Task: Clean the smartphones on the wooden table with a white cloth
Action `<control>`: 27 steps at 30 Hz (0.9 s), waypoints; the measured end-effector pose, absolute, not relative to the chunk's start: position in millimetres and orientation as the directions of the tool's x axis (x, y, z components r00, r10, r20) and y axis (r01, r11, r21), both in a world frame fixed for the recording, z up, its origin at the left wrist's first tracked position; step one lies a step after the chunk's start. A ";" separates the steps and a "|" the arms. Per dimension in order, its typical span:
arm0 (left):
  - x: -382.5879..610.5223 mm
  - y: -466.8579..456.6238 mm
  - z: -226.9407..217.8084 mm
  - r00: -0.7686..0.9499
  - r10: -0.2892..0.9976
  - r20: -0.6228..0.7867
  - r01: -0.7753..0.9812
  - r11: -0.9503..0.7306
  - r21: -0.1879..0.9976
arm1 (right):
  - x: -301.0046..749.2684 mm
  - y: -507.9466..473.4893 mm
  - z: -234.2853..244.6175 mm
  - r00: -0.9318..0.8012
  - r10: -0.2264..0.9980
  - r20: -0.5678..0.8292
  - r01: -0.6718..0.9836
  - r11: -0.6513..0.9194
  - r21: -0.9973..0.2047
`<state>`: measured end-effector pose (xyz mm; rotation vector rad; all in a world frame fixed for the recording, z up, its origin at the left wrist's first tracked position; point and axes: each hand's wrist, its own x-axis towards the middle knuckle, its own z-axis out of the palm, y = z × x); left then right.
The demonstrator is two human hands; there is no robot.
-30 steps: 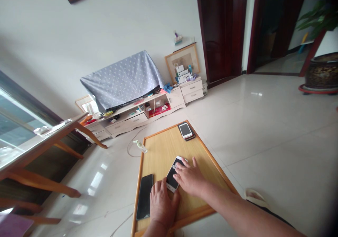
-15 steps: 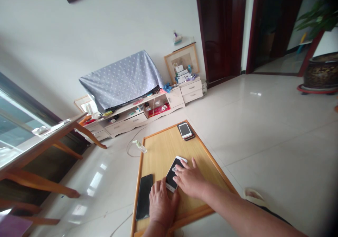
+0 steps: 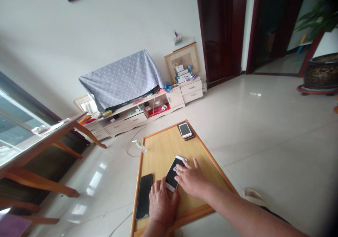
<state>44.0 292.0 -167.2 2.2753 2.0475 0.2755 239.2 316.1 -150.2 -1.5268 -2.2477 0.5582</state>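
The right hand (image 3: 191, 181) is barely shifting, its open fingers (image 3: 186, 166) pressing on the white smartphone (image 3: 171, 177), while the left hand (image 3: 161, 206) is resting unclenched just beside that phone.

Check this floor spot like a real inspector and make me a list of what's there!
surface: wooden board with an orange frame, on a tiled floor.
job's things: white phone, black phone beside it, stacked phones at the far end.
clutter: small clear bottle on the floor by the board.
hands: right hand has its fingers on the white phone; left hand lies between the two phones.
cables: thin white cable on the floor.
surroundings: low cabinet under a dotted blue cloth; slipper.
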 end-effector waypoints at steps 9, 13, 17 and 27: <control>42.2 294.1 -168.8 0.093 0.994 0.052 0.979 -0.101 0.179 | 228.2 300.3 -152.5 -0.518 0.848 0.111 0.694 0.493 -0.525; 42.9 292.6 -169.9 0.092 0.992 0.086 0.979 -0.106 0.174 | 244.7 322.7 -152.5 -0.333 0.941 0.062 0.787 0.314 -0.531; 42.7 292.4 -170.8 0.102 0.990 0.102 0.978 -0.118 0.169 | 245.7 325.7 -154.0 -0.258 0.965 0.053 0.818 0.247 -0.519; 42.5 293.4 -170.0 0.106 0.989 0.102 0.978 -0.122 0.167 | 234.0 313.3 -151.4 -0.388 0.918 0.081 0.772 0.371 -0.516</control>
